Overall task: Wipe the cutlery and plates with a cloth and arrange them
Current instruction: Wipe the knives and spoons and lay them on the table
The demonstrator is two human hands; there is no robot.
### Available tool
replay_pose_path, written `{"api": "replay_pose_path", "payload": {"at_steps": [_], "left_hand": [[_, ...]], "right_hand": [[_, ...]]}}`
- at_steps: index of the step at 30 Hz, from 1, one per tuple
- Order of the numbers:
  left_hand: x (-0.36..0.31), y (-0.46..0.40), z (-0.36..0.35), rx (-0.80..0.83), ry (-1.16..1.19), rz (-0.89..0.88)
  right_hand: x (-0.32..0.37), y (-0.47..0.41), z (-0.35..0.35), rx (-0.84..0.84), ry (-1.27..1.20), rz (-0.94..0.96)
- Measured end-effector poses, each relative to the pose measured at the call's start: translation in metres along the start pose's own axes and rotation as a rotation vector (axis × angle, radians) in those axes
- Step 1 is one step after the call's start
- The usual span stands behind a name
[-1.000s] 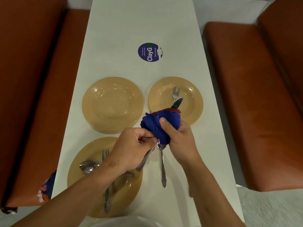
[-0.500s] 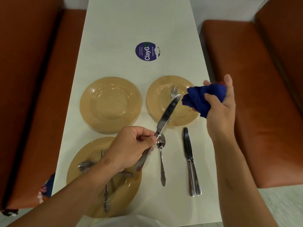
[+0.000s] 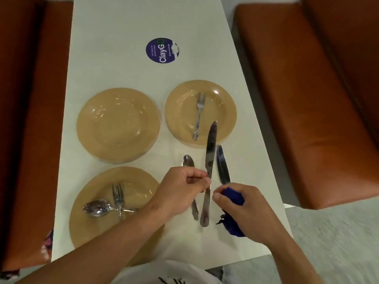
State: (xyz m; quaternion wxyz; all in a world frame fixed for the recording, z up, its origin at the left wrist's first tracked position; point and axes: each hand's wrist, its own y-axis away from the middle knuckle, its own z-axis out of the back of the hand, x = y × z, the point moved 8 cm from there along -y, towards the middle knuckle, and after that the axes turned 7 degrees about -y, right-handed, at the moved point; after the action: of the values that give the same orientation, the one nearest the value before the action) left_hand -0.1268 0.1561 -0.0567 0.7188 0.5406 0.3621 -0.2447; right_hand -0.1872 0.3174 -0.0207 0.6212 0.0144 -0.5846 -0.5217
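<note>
My left hand [image 3: 180,189] pinches a table knife [image 3: 210,160] at its middle, the blade pointing away over the near rim of the small tan plate [image 3: 223,103]. My right hand [image 3: 244,210] grips a bunched blue cloth [image 3: 232,222] just right of the knife's handle. A second knife [image 3: 221,165] lies on the table, its handle hidden under my right hand. A spoon [image 3: 188,161] lies left of the held knife, partly under my left hand. A fork [image 3: 199,113] rests in the small plate. The near plate [image 3: 98,232] holds a spoon [image 3: 96,208] and a fork [image 3: 118,196].
A bare tan plate [image 3: 118,125] sits at the left of the white table [image 3: 123,48]. A round purple sticker [image 3: 162,50] lies further back. Orange benches [image 3: 297,99] run along both sides of the table, which ends close to my body.
My right hand has come down from beside the small plate with the cloth to just right of the knife's handle. My left hand has turned the knife more upright and shifted it right.
</note>
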Motion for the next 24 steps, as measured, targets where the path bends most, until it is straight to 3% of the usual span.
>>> {"api": "replay_pose_path", "payload": {"at_steps": [6, 11, 18, 24], "left_hand": [[0.005, -0.006, -0.042, 0.006, -0.013, -0.006], [0.000, -0.012, -0.065, -0.015, -0.083, -0.098], [0.000, -0.014, -0.077, -0.132, -0.729, -0.524], [0.012, -0.015, -0.095, -0.123, -0.957, -0.655]], "right_hand": [[-0.028, 0.002, 0.015, -0.031, -0.055, -0.032], [-0.051, -0.008, 0.043, -0.060, 0.056, -0.043], [-0.091, -0.032, 0.065, -0.001, 0.266, -0.122], [-0.097, -0.041, 0.060, -0.032, 0.295, -0.082]]}}
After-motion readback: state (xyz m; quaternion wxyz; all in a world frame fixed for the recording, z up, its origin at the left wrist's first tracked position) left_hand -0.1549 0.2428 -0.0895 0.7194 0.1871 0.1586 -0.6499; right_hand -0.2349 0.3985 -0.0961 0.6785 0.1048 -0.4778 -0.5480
